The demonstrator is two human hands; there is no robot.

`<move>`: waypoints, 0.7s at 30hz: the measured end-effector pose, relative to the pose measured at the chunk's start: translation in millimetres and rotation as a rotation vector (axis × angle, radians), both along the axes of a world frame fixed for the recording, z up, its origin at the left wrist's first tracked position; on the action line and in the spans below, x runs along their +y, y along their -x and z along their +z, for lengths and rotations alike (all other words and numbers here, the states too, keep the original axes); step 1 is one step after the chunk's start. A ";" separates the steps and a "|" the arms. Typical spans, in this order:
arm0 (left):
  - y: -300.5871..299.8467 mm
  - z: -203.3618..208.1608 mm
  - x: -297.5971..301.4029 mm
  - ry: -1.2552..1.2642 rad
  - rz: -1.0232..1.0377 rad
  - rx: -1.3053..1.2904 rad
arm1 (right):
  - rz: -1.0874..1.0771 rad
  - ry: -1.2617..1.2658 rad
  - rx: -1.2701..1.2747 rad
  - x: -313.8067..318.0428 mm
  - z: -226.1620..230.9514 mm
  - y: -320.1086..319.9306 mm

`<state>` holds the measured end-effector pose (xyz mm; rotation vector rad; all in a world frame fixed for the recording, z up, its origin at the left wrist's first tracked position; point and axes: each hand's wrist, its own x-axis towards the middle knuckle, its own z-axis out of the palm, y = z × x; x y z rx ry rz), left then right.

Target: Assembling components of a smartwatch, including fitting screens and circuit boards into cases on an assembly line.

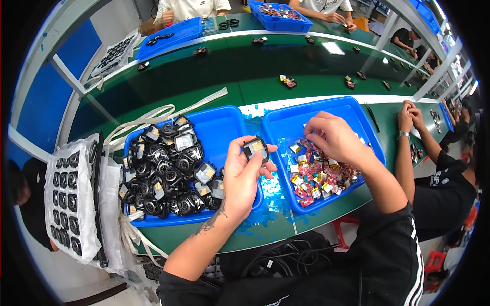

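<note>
My left hand [239, 179] grips a black, square smartwatch case [256, 149] between thumb and fingers, its open inside with a tan patch facing up. It is held over the gap between two blue trays. My right hand [334, 136] is above the right blue tray [283, 127], fingertips pinched together; whatever they hold is hidden. Under it lies a heap of small red circuit boards [321, 178] with silvery and yellow battery cells. The left blue tray [222, 127] carries a pile of similar black watch cases [166, 176].
Blue film scraps [265, 196] litter the green bench between the trays. Black tweezers [373, 118] lie right of the right tray. A padded sheet of watch cases [71, 194] stands at left. Beyond, a green conveyor belt [229, 66] carries small assemblies; co-workers sit opposite and at right.
</note>
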<state>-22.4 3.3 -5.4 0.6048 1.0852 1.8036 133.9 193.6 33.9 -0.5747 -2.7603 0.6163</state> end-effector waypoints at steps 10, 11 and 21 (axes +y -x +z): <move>-8.0 7.3 -2.0 0.041 -0.002 0.526 | 0.021 0.499 0.216 -46.3 39.4 -9.0; -8.3 8.7 -2.4 0.025 -0.019 0.644 | 0.037 0.564 0.250 -49.7 38.0 -9.8; -13.5 7.5 -2.8 0.019 -0.042 0.431 | 0.041 0.826 0.276 -59.2 18.2 -0.3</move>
